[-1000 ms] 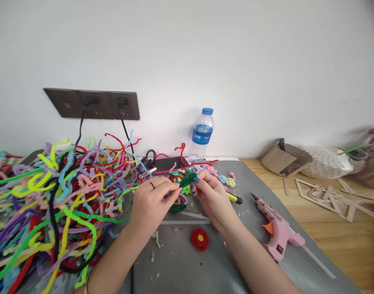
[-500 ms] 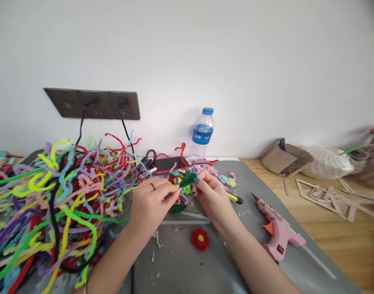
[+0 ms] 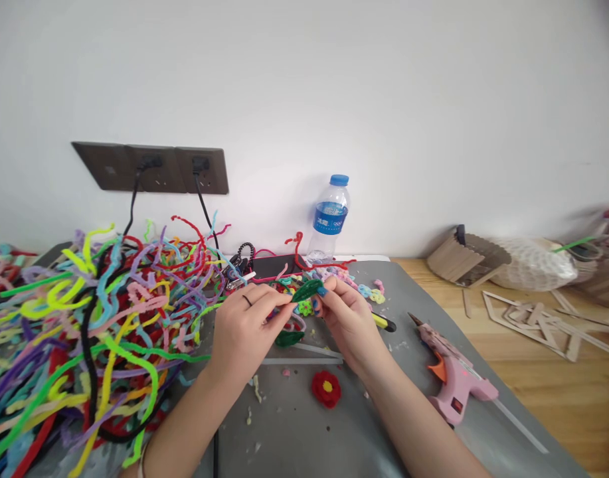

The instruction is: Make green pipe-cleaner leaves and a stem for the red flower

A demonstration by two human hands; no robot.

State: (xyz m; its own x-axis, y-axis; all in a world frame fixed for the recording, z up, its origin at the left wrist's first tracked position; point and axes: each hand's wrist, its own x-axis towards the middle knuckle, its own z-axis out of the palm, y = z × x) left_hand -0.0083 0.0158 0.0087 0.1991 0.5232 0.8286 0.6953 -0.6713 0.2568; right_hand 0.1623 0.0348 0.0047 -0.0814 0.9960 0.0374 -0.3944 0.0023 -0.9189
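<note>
Between my two hands is a dark green pipe-cleaner leaf (image 3: 307,291), held up over the grey mat. My left hand (image 3: 249,325) pinches its left end between thumb and forefinger. The fingertips of my right hand (image 3: 347,322), with blue nails, are closed on its right end. Another dark green leaf (image 3: 288,339) lies on the mat just below my left fingers. Closer to me rests a red flower with a yellow centre (image 3: 327,390). Clear glue sticks (image 3: 304,361) lie behind the flower.
A big tangle of coloured pipe cleaners (image 3: 115,332) with a black cable covers the left side. To the right lie a pink glue gun (image 3: 456,372) and a yellow cutter (image 3: 384,322). A water bottle (image 3: 329,219) and a phone (image 3: 274,267) are at the back. Wooden sticks (image 3: 538,322) lie farther right.
Hardly anything differs. The green leaf has turned slightly between my fingertips, and both hands stay in nearly the same place.
</note>
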